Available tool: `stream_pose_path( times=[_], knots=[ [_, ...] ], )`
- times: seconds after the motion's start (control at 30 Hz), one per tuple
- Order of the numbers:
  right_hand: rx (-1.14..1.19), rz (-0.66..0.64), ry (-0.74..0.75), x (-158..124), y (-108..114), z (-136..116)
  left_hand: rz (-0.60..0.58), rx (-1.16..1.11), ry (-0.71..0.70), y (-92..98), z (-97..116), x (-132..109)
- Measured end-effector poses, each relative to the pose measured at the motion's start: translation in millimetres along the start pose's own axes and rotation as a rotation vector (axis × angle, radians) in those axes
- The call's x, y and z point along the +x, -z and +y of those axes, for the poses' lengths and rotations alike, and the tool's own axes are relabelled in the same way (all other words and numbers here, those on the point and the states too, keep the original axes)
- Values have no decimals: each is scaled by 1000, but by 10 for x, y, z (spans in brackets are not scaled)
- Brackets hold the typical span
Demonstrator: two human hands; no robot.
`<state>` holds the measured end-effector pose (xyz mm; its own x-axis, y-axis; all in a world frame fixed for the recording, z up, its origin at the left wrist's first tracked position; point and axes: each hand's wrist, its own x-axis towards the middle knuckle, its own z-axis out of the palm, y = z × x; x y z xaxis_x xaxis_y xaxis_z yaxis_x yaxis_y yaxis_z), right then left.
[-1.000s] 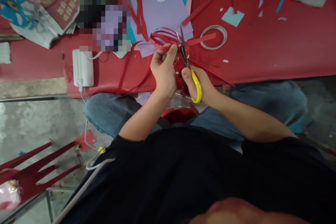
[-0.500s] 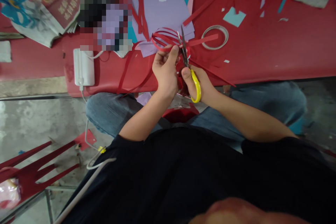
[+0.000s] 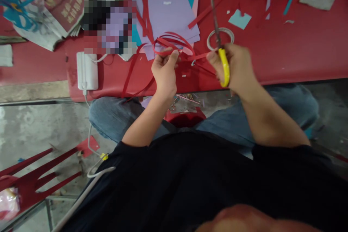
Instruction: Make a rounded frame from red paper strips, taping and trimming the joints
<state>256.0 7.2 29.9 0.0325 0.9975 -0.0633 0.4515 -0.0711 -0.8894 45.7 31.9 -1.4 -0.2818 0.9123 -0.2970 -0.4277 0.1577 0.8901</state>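
My left hand pinches looped red paper strips above the near edge of the table. In my right hand is a pair of scissors with yellow handles, its blades pointing away from me. A red strip runs from near the loops toward the fingertips of my right hand; whether they grip it is hard to tell through the blur. Behind the scissors a roll of tape lies flat. Purple sheets of paper lie beyond the loops.
A white power bank with a cable sits at the table's left front. Folded newspaper covers the back left. Paper scraps, including a light blue piece, are scattered on the red table. A blurred-out patch hides something beside the newspaper.
My right hand has moved right with the scissors, away from the loops, and the blades have come together. My left hand has shifted slightly left and still holds the strips.
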Motion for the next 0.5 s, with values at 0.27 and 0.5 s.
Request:
stream_pose_path(
  times=[0.27, 0.5],
  knots=[
    [-740, 186, -152, 316, 739, 384, -18, 170, -136, 193, -28, -6],
    [-662, 206, 16, 244, 738, 461, -21, 195, -121, 202, 17, -23]
  ],
)
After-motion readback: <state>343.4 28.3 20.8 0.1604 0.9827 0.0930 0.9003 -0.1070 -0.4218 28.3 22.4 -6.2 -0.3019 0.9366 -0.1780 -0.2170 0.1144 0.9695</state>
